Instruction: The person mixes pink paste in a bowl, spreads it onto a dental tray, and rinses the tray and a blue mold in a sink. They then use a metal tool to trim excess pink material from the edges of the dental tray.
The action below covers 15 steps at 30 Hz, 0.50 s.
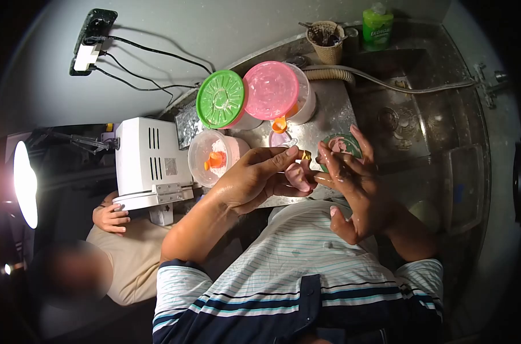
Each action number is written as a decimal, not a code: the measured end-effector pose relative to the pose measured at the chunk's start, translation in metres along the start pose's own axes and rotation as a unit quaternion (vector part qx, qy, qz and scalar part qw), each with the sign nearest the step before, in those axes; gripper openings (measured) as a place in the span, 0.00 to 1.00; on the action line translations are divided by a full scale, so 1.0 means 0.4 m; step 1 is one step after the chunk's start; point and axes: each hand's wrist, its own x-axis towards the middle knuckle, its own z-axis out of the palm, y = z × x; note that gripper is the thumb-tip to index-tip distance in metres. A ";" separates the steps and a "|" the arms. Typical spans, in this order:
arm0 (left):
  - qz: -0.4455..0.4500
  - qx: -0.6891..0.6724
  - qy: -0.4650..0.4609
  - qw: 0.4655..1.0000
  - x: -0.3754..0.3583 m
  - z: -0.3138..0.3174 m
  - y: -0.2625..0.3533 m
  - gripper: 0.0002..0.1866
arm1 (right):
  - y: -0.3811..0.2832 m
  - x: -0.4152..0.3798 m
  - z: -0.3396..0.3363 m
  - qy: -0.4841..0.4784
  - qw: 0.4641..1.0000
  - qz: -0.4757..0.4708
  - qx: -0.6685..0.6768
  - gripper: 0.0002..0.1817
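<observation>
My left hand pinches a smooth pink moulded lump, held above the metal worktop. A small yellow piece shows at the lump's upper edge. My right hand is wet, with its fingers spread and one fingertip at or very close to the lump. Partly behind that hand is a green mixing bowl with pink paste in it. Beyond my left hand stands a small pinkish cup. Left of it, a clear tub of pink powder holds an orange scoop.
Tubs with a green lid and a pink lid stand behind; an orange scoop is beside them. A white machine is at left, near another person's hand. At right lies a sink with a hose.
</observation>
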 end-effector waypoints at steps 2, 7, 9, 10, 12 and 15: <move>-0.030 -0.013 0.003 0.999 -0.023 0.006 -0.004 0.28 | -0.014 0.000 0.003 -0.027 0.999 0.014 0.026 0.42; -0.050 -0.068 0.038 0.996 0.015 -0.005 0.000 0.26 | 0.047 0.024 0.007 -0.028 0.998 0.001 0.057 0.44; -0.055 -0.076 0.043 0.995 0.017 -0.007 -0.004 0.26 | 0.056 0.028 0.014 -0.034 0.998 0.003 0.058 0.44; -0.056 -0.074 0.039 0.995 0.016 -0.008 -0.004 0.26 | 0.059 0.030 0.022 -0.034 0.998 -0.004 0.053 0.45; -0.060 -0.071 0.037 0.995 0.013 -0.005 -0.003 0.26 | 0.062 0.034 0.022 -0.033 0.998 -0.009 0.050 0.45; -0.064 -0.079 0.055 0.993 0.008 0.000 0.001 0.27 | 0.073 0.040 0.009 -0.128 0.991 -0.004 0.034 0.46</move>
